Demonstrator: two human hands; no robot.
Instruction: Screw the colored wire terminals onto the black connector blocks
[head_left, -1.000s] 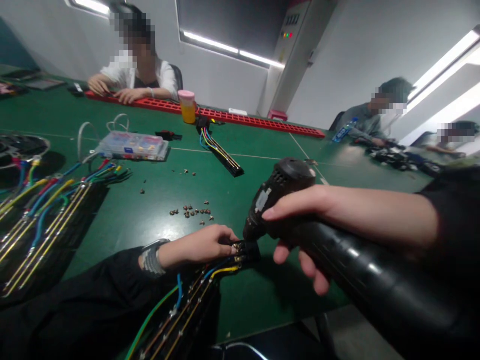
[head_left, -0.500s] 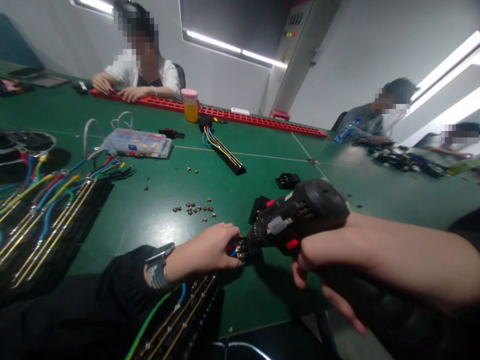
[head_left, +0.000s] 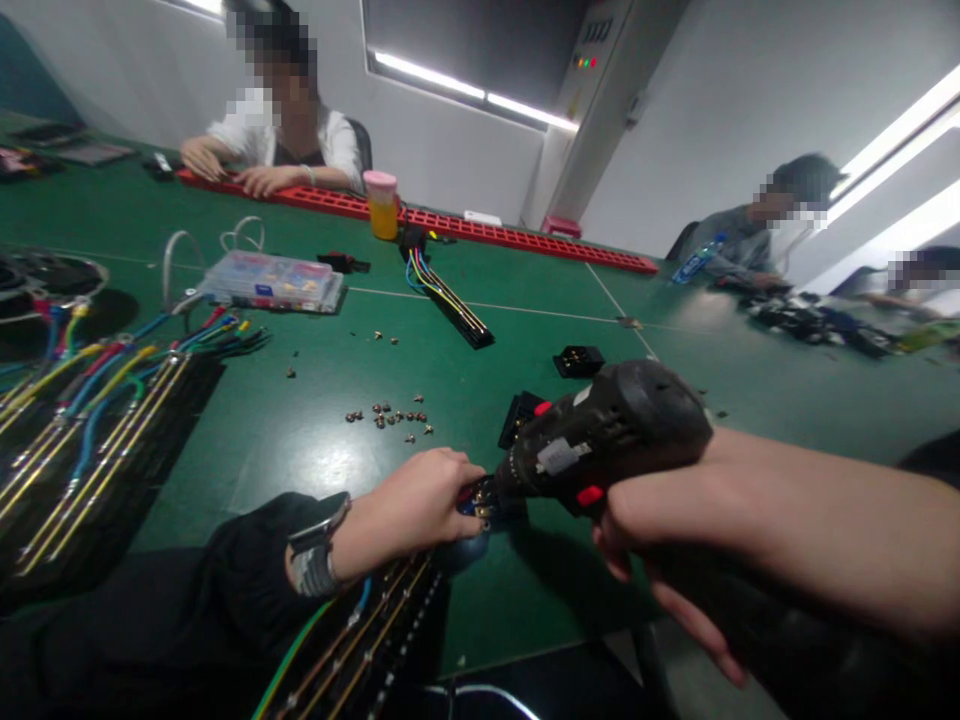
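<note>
My right hand [head_left: 660, 510] is wrapped round the grip of a black cordless drill [head_left: 592, 440] with red buttons. Its chuck points left and down at a small black socket module [head_left: 487, 494], which has brass terminals and coloured wires. Thumb and fingers of my left hand [head_left: 420, 505] pinch that module from the left; much of it is covered by the hand and the drill nose. Below my left wrist lies a black strip with brass bars [head_left: 375, 630] and a green-yellow wire. Several small screws [head_left: 386, 415] are scattered beyond my left hand.
Two black socket modules [head_left: 577, 361] lie beyond the drill. More wired brass-bar strips [head_left: 112, 440] spread at the left, near a clear parts box [head_left: 274, 282]. A long red grid rail [head_left: 517, 237] and a pink-lidded cup [head_left: 382, 207] are farther back. Co-workers [head_left: 281, 140] sit across the table.
The drill and my right hand have shifted slightly to the right in view, its nose staying at the module. My left hand keeps its pinch on the module.
</note>
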